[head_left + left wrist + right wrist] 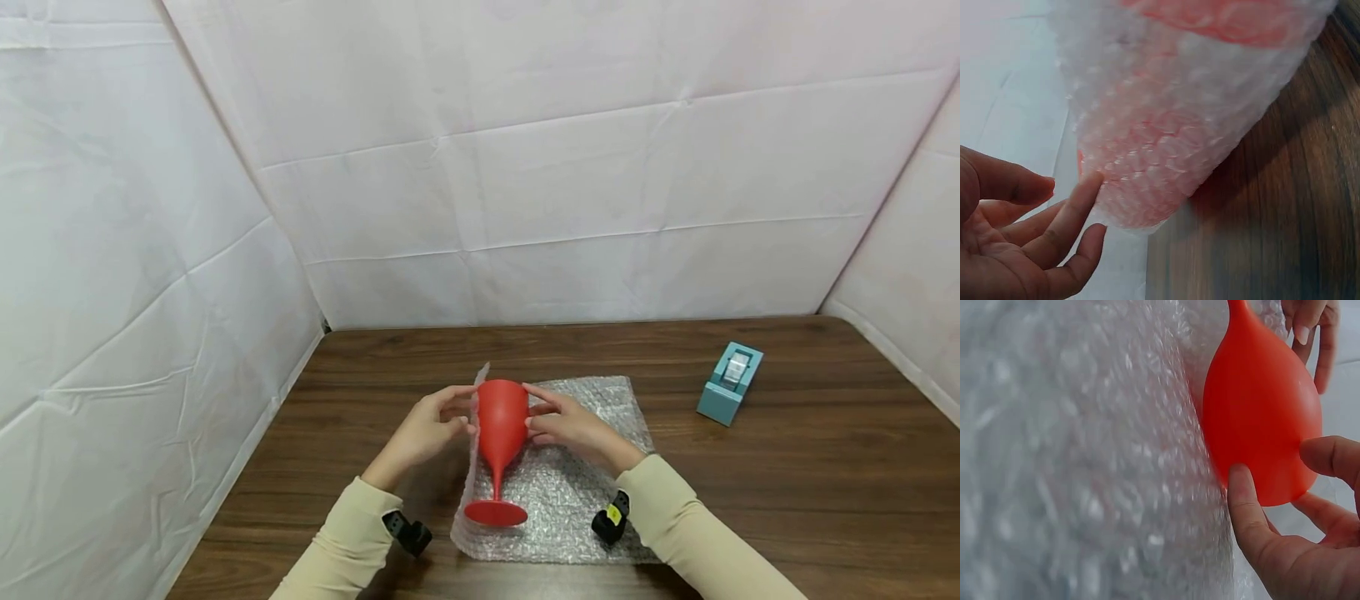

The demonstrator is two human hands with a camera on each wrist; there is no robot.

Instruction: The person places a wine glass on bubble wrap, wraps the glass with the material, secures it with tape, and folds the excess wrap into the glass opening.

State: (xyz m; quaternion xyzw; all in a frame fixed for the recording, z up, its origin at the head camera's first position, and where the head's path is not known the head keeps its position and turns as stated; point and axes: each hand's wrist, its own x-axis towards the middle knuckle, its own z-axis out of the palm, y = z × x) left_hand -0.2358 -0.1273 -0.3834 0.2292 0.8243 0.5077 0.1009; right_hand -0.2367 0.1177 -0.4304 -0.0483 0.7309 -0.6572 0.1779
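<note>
A red plastic goblet (502,421) lies along the left side of a bubble wrap sheet (577,508), its rim away from me and its round foot towards me. The wrap's left edge stands raised against the bowl. My left hand (435,425) is at that edge, a fingertip touching the wrap (1147,150) and the thumb apart from it. From the right, my right hand (570,425) holds the bowl near its rim, with fingertips on the red surface (1266,419). Through the wrap, the goblet shows as a blurred red shape in the left wrist view.
A teal tape dispenser (731,383) with a clear roll stands to the right on the dark wooden table (825,500). White cloth walls (562,183) enclose the table at the back and both sides. Each wrist wears a black strapped camera.
</note>
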